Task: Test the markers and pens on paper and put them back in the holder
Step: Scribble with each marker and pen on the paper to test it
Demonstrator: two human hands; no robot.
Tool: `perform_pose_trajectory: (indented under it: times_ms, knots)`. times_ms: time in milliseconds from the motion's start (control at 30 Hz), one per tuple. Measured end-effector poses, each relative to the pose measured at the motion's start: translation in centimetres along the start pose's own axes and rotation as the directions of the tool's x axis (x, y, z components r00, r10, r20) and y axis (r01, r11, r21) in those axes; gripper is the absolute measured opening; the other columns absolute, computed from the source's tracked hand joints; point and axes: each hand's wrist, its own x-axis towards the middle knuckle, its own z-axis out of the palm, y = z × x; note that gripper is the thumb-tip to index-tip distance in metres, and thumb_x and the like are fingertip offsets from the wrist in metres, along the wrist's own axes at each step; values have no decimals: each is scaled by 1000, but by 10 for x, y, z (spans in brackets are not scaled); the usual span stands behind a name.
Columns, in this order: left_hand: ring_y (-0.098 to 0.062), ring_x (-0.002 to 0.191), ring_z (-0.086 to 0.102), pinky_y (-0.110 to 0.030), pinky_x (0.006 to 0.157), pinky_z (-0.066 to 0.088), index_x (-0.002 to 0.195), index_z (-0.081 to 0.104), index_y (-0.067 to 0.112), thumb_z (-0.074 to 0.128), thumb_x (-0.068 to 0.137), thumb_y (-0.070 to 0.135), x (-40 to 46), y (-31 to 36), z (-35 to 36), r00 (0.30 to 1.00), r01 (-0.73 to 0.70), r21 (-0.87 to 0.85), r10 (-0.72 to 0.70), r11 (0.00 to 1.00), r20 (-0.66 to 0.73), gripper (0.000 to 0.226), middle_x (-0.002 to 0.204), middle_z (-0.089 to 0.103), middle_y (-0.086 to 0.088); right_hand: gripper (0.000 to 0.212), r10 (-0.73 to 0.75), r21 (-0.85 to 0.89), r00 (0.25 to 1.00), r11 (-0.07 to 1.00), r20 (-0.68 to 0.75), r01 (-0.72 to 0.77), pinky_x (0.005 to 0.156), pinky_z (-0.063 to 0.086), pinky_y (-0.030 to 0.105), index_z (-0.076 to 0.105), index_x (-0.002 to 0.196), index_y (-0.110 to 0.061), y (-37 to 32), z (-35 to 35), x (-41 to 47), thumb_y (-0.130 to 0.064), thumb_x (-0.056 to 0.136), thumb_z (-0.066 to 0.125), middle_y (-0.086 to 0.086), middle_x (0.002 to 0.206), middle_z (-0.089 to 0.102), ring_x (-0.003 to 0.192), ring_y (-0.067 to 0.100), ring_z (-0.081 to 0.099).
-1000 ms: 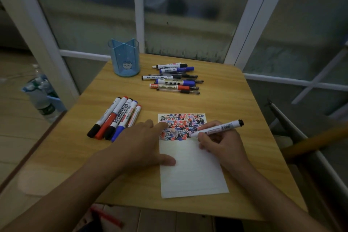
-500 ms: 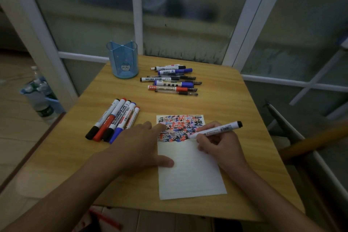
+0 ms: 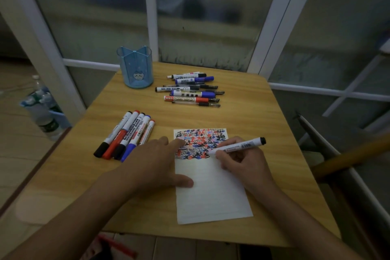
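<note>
A white sheet of paper lies on the wooden table, its top part covered in red, blue and black scribbles. My right hand grips a white marker with a black end, tip down on the scribbled area. My left hand lies flat with straight fingers, pressing the paper's left edge. Several capped markers lie side by side left of the paper. Another group of markers and pens lies at the back. The blue holder stands at the back left.
Glass panels with white frames close off the far side of the table. Plastic bottles stand on the floor to the left. A wooden bar and a chair-like frame stick out at the right. A red object lies under the table's front edge.
My right hand has shifted the marker tip slightly along the lower edge of the scribbles. My left hand stays on the paper. The view has tilted a little.
</note>
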Motion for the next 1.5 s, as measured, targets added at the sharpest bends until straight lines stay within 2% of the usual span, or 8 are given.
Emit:
perform_pose_trajectory:
  times_ms: [533, 800, 1033, 1100, 1167, 1300, 1400, 1500]
  knots:
    - [-13, 123, 46, -30, 93, 47, 152, 10, 39, 55, 67, 85, 0, 1, -1, 1000, -5, 3, 5, 1000, -10, 106, 144, 41, 4, 7, 42, -7, 998, 999, -41, -42, 63, 56, 47, 70, 87, -22, 0, -1, -1, -15, 86, 74, 0, 75, 70, 69, 18, 66]
    - [-13, 121, 48, -29, 93, 46, 152, 11, 40, 51, 75, 81, 0, -1, -1, 999, -12, -22, 11, 1000, -31, 96, 142, 42, 5, 8, 47, 150, 999, 988, -7, -45, 56, 55, 26, 68, 99, -12, -9, -8, 0, -10, 91, 69, 5, 78, 72, 62, 15, 67]
    - [-3, 98, 45, -22, 84, 41, 147, 25, 36, 41, 101, 25, 0, -12, -6, 948, -68, -347, -47, 935, -313, 50, 119, 51, 5, 13, 87, 250, 996, 964, 13, -87, 61, 57, 24, 67, 104, -14, -20, -11, 2, -9, 92, 67, 6, 84, 74, 72, 15, 70]
    - [-5, 93, 48, -19, 79, 39, 148, 25, 34, 44, 99, 9, 4, -8, -14, 927, -98, -347, -42, 933, -373, 58, 110, 53, 4, 11, 121, 322, 992, 939, 29, -124, 62, 57, 27, 67, 105, -12, -23, -10, 2, -10, 96, 61, 10, 87, 74, 74, 18, 70]
    - [-9, 102, 53, -18, 85, 43, 152, 18, 29, 50, 95, -2, 7, 0, -23, 932, -121, -332, -8, 936, -362, 72, 120, 58, 1, 12, 135, 381, 990, 913, 49, -144, 63, 57, 29, 66, 106, -10, -26, -9, 2, -10, 98, 57, 14, 87, 74, 74, 21, 70]
    - [-8, 107, 57, -15, 83, 48, 149, 12, 40, 56, 95, 5, 2, 7, -22, 886, -272, -370, 82, 888, -456, 78, 130, 55, 5, 8, 104, 441, 991, 888, 80, -129, 64, 57, 31, 59, 105, -8, -32, -7, 4, -11, 97, 58, 16, 90, 75, 76, 25, 72]
    - [-3, 94, 57, -22, 83, 54, 142, 19, 50, 65, 90, 9, 4, 3, -12, 824, -366, -363, 117, 857, -555, 81, 112, 57, 12, 7, 98, 463, 990, 876, 98, -132, 65, 58, 30, 60, 101, -7, -36, -6, 6, -12, 96, 59, 13, 89, 76, 77, 24, 72]
    - [3, 95, 56, -9, 81, 49, 140, 18, 53, 69, 86, 9, 7, 4, -10, 819, -389, -386, 123, 837, -560, 86, 98, 57, 18, 10, 91, 485, 990, 864, 112, -134, 64, 57, 30, 61, 99, -8, -38, -5, 7, -15, 93, 62, 14, 88, 75, 76, 25, 71]
